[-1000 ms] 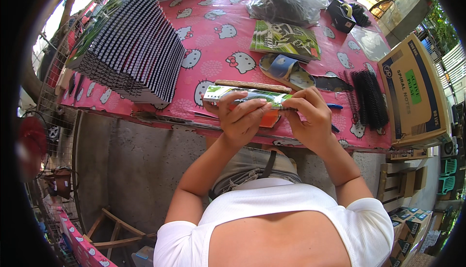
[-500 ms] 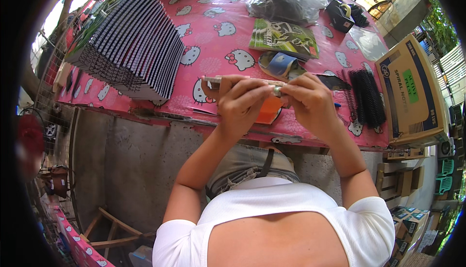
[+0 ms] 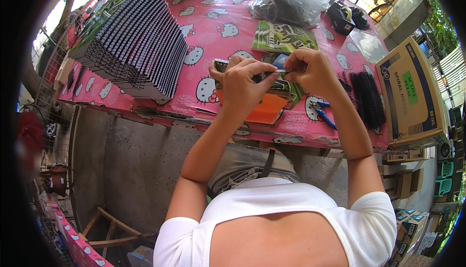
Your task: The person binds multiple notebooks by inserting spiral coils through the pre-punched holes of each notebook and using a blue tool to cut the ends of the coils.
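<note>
A notebook [image 3: 221,65] with a dark green cover is held up over the table's near edge, its bound edge toward the far side. My left hand [image 3: 245,82] is closed round it, thumb and fingers pinching the binding. At the right end of that edge, my right hand [image 3: 310,68] is closed in a pinch; the fingers hide exactly what part they grip. An orange sheet [image 3: 264,110] shows below my left hand. Blue-handled pliers [image 3: 326,115] lie on the table beside my right wrist, handles apart.
A tall stack of spiral notebooks [image 3: 136,48] stands at the left. Green printed covers [image 3: 281,36] lie beyond my hands, with a plastic bag [image 3: 289,5] behind. Black binding coils [image 3: 367,99] and a cardboard box [image 3: 412,92] are at the right of the pink tablecloth [image 3: 208,29].
Both hands have shifted slightly, the right one up and away from me. More of the orange sheet and the pliers now show. The pinch on the binding continues.
</note>
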Motion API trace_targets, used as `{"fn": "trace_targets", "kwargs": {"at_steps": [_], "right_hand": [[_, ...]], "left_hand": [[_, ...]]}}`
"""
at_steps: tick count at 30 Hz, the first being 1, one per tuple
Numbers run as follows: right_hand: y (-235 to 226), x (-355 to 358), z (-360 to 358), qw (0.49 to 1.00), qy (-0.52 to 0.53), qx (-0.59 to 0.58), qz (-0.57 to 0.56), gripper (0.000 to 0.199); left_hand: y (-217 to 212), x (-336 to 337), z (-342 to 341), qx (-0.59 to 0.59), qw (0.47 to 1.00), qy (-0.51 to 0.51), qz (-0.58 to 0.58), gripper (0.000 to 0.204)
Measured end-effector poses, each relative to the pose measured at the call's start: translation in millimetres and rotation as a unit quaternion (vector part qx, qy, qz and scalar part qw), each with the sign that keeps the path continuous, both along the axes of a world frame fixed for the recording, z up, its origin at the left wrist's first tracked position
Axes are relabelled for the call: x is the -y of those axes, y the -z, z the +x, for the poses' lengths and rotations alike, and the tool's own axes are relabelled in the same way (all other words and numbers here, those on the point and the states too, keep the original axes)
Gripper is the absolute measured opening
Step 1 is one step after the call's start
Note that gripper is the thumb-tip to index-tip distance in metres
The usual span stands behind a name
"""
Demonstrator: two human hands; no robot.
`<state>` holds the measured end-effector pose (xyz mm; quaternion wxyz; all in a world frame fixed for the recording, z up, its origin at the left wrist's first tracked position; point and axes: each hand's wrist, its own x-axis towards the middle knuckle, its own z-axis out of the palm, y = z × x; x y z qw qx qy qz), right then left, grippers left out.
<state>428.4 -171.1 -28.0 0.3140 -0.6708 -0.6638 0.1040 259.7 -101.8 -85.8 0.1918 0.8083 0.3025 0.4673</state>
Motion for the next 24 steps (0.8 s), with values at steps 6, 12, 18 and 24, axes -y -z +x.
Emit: {"fn": "trace_targets", "kwargs": {"at_steps": [6,12,18,24], "right_hand": [[7,-11,26,0.975,-0.099,-0.164,-0.11,0.018],[-1,-4,14,0.986,-0.076,-0.108,-0.1,0.016],[1,11,7,0.992,-0.107,-0.047,-0.039,0.013],[0,17,38,0.986,-0.159,-0.014,-0.044,0.02]], "left_hand": [[6,-5,3,0.043,0.999,0.021,-0.014,0.014],[4,-4,4,0.052,0.998,0.028,-0.02,0.017],[-2,11,-4,-0.003,0.999,-0.022,0.026,0.024],[12,20,-17,-0.035,0.99,-0.072,0.116,0.023]]}}
